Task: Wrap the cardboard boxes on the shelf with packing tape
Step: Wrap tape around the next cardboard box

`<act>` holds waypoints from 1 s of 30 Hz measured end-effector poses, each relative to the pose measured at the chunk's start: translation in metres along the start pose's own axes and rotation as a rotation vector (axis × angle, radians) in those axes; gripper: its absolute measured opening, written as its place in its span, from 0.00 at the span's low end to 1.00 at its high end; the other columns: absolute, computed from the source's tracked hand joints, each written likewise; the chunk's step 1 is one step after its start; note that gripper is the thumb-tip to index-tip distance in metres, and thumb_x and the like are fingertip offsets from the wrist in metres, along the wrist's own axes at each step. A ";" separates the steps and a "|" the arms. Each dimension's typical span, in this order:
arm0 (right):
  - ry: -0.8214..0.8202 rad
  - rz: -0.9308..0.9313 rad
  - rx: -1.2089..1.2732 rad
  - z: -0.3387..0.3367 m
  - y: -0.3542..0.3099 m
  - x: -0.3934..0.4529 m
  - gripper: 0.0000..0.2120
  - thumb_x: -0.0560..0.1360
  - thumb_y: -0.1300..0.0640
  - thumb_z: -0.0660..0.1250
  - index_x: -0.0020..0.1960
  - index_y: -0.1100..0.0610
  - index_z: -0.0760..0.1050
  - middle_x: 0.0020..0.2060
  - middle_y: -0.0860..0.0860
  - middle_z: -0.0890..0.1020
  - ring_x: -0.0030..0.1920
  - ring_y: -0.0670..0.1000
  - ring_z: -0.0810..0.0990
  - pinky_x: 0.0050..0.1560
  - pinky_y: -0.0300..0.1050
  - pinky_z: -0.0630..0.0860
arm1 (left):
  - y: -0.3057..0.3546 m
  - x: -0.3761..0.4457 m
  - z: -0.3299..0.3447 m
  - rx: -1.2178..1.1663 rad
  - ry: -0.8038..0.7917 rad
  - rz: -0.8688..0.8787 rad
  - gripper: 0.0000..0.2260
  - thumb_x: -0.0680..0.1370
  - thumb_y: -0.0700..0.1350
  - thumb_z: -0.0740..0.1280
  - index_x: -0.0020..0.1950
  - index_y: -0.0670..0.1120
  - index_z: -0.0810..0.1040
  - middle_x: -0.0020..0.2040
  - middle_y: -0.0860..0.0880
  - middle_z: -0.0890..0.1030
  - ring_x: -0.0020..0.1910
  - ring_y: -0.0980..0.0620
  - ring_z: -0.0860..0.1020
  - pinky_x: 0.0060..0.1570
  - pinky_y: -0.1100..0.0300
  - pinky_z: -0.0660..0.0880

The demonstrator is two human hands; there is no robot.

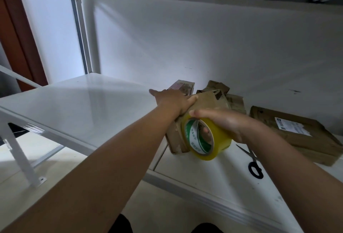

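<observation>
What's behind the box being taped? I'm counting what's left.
Behind the held box: a pinkish box and two brown boxes, partly covered, so more may hide.

Shelf (78, 110): white painted metal, smooth, glossy. Boxes (207, 100): brown cardboard, matt, scuffed. Tape (206, 138): yellowish translucent plastic, shiny. Scissors (255, 166): black matt handles, metal blades.

On the white shelf (78, 106), the left hand (172, 100) grips the top edge of a cardboard box (206, 102) that stands tilted. The right hand (222, 123) holds a roll of yellow packing tape (206, 139) against the box's near side, fingers curled over the roll. Behind lie more boxes (215, 86). A flat labelled box (297, 134) rests to the right, with black-handled scissors (255, 166) just beside it.
</observation>
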State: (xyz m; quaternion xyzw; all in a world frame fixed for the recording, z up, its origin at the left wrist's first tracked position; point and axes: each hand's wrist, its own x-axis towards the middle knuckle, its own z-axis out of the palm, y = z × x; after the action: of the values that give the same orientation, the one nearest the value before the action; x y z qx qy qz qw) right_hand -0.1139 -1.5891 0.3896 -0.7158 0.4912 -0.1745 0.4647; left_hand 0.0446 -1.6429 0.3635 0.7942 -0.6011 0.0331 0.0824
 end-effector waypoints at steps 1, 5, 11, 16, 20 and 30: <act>-0.003 -0.011 0.010 0.001 0.000 0.001 0.22 0.66 0.38 0.71 0.52 0.52 0.79 0.44 0.53 0.86 0.43 0.53 0.85 0.42 0.43 0.81 | -0.001 0.000 0.001 0.010 0.046 0.014 0.32 0.75 0.71 0.44 0.42 0.47 0.76 0.47 0.47 0.80 0.51 0.46 0.76 0.66 0.37 0.56; -0.078 -0.062 0.138 -0.001 0.003 -0.003 0.31 0.55 0.35 0.71 0.48 0.57 0.79 0.34 0.56 0.84 0.31 0.50 0.83 0.32 0.40 0.78 | -0.001 0.001 0.005 0.036 0.132 0.046 0.28 0.78 0.67 0.45 0.37 0.48 0.71 0.34 0.50 0.72 0.40 0.48 0.72 0.60 0.44 0.60; -0.183 -0.103 0.351 -0.002 0.014 -0.006 0.29 0.60 0.40 0.71 0.53 0.59 0.77 0.31 0.54 0.83 0.30 0.49 0.81 0.33 0.39 0.78 | -0.006 0.009 0.007 0.000 0.176 0.047 0.25 0.80 0.63 0.47 0.32 0.49 0.66 0.32 0.50 0.70 0.38 0.48 0.71 0.56 0.48 0.60; -0.300 0.172 -0.006 -0.009 0.011 -0.008 0.27 0.60 0.35 0.67 0.51 0.52 0.75 0.32 0.48 0.84 0.30 0.46 0.83 0.29 0.37 0.77 | -0.018 0.015 0.008 -0.008 0.175 -0.002 0.22 0.81 0.60 0.49 0.35 0.48 0.67 0.32 0.51 0.67 0.36 0.49 0.69 0.56 0.51 0.60; -0.253 0.347 -0.141 0.007 0.032 0.002 0.26 0.65 0.34 0.68 0.54 0.48 0.68 0.44 0.47 0.77 0.39 0.48 0.79 0.35 0.40 0.74 | -0.023 0.020 0.015 0.005 0.188 0.027 0.19 0.82 0.56 0.52 0.35 0.49 0.66 0.32 0.52 0.67 0.35 0.50 0.67 0.51 0.53 0.59; -0.190 0.390 -0.165 0.023 0.036 0.044 0.42 0.62 0.33 0.71 0.69 0.50 0.64 0.58 0.52 0.74 0.53 0.54 0.74 0.51 0.48 0.73 | -0.044 0.031 0.039 0.157 0.271 0.160 0.15 0.82 0.44 0.55 0.34 0.49 0.65 0.44 0.48 0.80 0.41 0.47 0.76 0.42 0.58 0.60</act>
State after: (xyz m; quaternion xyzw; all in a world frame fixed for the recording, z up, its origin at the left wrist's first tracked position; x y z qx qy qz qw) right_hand -0.0966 -1.6190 0.3387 -0.6559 0.5871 0.0276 0.4737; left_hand 0.0933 -1.6673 0.3259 0.7361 -0.6414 0.1934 0.0973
